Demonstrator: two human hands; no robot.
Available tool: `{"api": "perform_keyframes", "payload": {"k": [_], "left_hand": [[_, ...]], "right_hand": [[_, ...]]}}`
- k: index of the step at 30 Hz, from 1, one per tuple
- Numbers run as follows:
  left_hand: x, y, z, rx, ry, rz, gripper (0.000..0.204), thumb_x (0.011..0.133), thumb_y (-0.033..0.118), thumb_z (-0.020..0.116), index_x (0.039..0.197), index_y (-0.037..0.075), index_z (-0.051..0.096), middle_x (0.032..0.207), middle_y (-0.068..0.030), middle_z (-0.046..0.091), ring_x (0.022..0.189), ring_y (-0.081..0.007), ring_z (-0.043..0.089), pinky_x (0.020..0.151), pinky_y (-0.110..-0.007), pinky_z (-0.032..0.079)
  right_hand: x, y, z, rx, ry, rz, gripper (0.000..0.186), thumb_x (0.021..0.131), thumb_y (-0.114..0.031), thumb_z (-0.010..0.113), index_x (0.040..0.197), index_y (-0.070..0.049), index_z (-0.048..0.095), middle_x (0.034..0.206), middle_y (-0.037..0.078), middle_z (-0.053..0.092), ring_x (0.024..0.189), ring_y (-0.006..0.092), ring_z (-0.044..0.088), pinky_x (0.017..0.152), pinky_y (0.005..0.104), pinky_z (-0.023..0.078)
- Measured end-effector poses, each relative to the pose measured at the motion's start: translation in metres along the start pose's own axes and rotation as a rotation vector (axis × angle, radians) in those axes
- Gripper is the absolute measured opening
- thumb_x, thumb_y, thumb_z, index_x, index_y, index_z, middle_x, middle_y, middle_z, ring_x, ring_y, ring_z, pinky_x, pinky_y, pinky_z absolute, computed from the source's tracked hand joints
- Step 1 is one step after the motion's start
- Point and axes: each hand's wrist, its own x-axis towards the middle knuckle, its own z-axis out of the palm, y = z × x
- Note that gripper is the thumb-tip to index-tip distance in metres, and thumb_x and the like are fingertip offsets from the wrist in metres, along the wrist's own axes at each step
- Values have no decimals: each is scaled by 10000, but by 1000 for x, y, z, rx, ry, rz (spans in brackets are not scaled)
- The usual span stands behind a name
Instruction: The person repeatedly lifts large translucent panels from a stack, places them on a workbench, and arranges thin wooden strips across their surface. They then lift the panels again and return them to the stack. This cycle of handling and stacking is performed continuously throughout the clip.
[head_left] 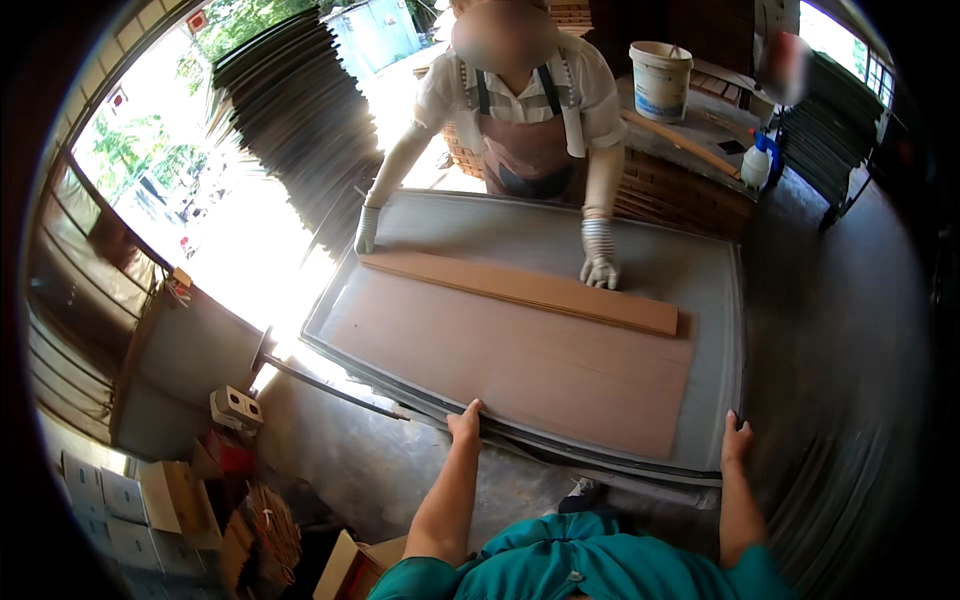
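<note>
Your left hand (465,422) gripped the near edge of the big grey tray (715,300), fingers curled over the rim and pressed together. Your right hand (736,440) held the same edge further right, thumb up; the other fingers were hidden. The tray lay flat between you and a co-worker, covered in thin brown sheets (520,360). A folded brown strip (520,288) lay slantwise across it, under the co-worker's gloved hand (600,268).
</note>
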Motion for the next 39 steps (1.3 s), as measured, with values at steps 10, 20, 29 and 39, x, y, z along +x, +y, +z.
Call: {"api": "perform_keyframes", "payload": {"k": [10, 20, 29, 39], "left_hand": [[-8, 16, 2, 129, -58, 33, 473, 645, 186, 718, 930, -160, 568, 920, -213, 632, 832, -267, 608, 776, -360, 481], [-25, 30, -57, -239, -40, 204, 207, 610, 48, 638, 718, -65, 502, 645, -70, 534, 534, -152, 490, 471, -312, 398], [-164, -64, -182, -488, -265, -3, 404, 844, 287, 636, 1066, -8, 474, 811, -151, 580, 641, -241, 582, 589, -332, 491], [-283, -104, -133, -480, -660, -14, 730, 842, 673, 377, 1348, 152, 306, 1336, -102, 395, 1028, -356, 533, 859, -481, 445]], "right_hand": [[31, 9, 1, -132, -80, 102, 612, 765, -511, 612, 894, 87, 634, 985, 291, 614, 1000, 434, 569, 864, 448, 448], [-76, -6, -100, 721, -371, 483, 365, 848, -373, 604, 840, -8, 613, 603, 122, 573, 440, 228, 526, 389, 365, 384], [-186, 68, -246, 672, -78, 514, 402, 899, -390, 519, 689, -51, 569, 518, 77, 536, 394, 198, 515, 350, 322, 381], [-187, 171, -410, 881, 309, 36, 353, 923, -394, 520, 827, -57, 562, 683, 19, 551, 542, 116, 531, 450, 262, 425]]}}
